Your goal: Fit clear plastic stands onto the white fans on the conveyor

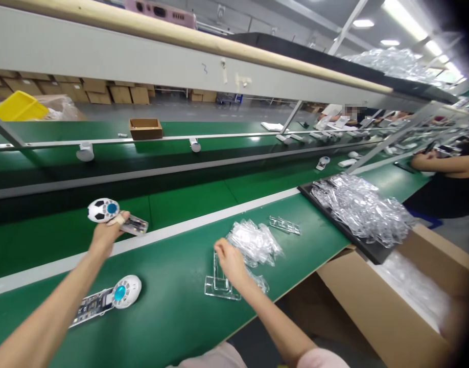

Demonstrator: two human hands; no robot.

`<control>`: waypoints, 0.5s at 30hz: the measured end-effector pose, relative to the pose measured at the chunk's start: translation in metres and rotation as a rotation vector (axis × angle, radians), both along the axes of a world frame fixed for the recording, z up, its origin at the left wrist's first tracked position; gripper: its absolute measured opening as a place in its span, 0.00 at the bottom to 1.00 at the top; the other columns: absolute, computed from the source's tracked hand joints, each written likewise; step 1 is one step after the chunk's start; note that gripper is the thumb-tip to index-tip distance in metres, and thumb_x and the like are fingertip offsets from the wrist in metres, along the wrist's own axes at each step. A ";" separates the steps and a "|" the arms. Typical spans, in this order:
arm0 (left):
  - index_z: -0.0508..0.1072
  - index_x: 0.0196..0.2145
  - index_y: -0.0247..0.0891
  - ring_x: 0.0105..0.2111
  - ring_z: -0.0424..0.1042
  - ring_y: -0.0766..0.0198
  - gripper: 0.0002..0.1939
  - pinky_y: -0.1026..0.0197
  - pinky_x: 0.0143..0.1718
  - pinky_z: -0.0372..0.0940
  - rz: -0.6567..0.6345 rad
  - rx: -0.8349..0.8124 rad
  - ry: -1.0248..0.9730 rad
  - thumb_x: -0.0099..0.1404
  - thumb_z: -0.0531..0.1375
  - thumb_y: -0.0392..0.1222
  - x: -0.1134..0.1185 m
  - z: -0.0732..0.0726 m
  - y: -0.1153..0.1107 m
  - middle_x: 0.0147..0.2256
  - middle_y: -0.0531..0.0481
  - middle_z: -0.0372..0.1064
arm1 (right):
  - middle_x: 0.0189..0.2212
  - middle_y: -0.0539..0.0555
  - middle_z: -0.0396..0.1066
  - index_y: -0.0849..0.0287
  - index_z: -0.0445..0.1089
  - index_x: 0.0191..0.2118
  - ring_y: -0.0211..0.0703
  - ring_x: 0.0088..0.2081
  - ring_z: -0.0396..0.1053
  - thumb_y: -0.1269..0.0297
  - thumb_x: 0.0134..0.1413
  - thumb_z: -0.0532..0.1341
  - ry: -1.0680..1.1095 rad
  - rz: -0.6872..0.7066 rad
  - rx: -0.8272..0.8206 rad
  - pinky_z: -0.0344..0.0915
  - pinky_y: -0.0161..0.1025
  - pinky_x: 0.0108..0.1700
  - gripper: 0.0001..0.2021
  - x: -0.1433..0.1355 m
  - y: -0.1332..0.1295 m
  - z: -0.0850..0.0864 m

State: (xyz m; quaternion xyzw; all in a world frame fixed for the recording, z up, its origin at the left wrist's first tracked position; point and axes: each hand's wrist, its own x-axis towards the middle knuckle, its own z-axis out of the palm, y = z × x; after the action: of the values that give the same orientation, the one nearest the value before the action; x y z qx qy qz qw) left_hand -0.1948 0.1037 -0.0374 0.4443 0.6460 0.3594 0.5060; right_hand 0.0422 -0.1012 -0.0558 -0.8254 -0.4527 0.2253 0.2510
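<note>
Over the green belt, my left hand (pixel 109 234) is closed around a device with a rounded black-and-white football-patterned head (pixel 101 209), a blue round centre and a flat clear-covered body. My right hand (pixel 231 259) has its fingers pinched at the upper end of a clear plastic part (pixel 220 286), which touches or nearly touches the green bench. Just beyond that hand lies a heap of clear plastic pieces (pixel 253 241). Another clear part (pixel 285 225) rests to its right. Below my left forearm is a second device with a white head (pixel 127 292); its circuit board shows.
A black tray (pixel 305 197) heaped with clear pieces stands at the right, above an open cardboard box (pixel 380 306). A shelf rail (pixel 181 61) crosses overhead. More white devices (pixel 322 163) sit along the belt. A co-worker's arm (pixel 449 162) rests on the bench at far right.
</note>
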 end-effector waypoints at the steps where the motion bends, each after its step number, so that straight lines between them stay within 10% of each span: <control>1: 0.66 0.52 0.26 0.53 0.64 0.42 0.33 0.45 0.50 0.63 0.010 -0.007 0.077 0.52 0.63 0.49 -0.015 -0.001 0.011 0.53 0.33 0.65 | 0.25 0.53 0.72 0.59 0.69 0.31 0.46 0.30 0.71 0.67 0.57 0.55 -0.038 -0.013 -0.047 0.60 0.37 0.34 0.07 0.008 -0.012 -0.004; 5: 0.47 0.64 0.30 0.58 0.56 0.37 0.47 0.39 0.54 0.55 -0.258 0.030 0.497 0.55 0.58 0.60 -0.068 -0.015 -0.007 0.61 0.31 0.52 | 0.28 0.61 0.73 0.63 0.67 0.36 0.55 0.31 0.72 0.61 0.50 0.64 -0.199 -0.070 -0.212 0.62 0.42 0.33 0.10 0.009 -0.032 -0.028; 9: 0.59 0.60 0.41 0.55 0.61 0.43 0.37 0.44 0.54 0.56 -0.862 0.152 0.655 0.56 0.54 0.60 -0.091 -0.045 -0.083 0.56 0.40 0.62 | 0.40 0.64 0.71 0.62 0.63 0.46 0.57 0.41 0.71 0.63 0.48 0.65 -0.389 -0.093 -0.300 0.64 0.43 0.37 0.19 -0.012 -0.020 -0.047; 15: 0.63 0.57 0.43 0.48 0.67 0.43 0.35 0.48 0.48 0.60 -0.907 0.246 0.712 0.54 0.56 0.58 -0.097 -0.066 -0.132 0.49 0.40 0.70 | 0.45 0.64 0.69 0.63 0.62 0.52 0.58 0.50 0.65 0.77 0.42 0.61 0.034 -0.234 -0.018 0.60 0.50 0.48 0.27 -0.019 -0.010 -0.054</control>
State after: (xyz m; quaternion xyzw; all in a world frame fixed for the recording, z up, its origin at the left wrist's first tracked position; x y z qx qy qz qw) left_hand -0.2918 -0.0286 -0.1030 0.8250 0.4752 0.0082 0.3058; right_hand 0.0235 -0.1115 -0.1100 -0.8709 -0.3471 0.2126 0.2755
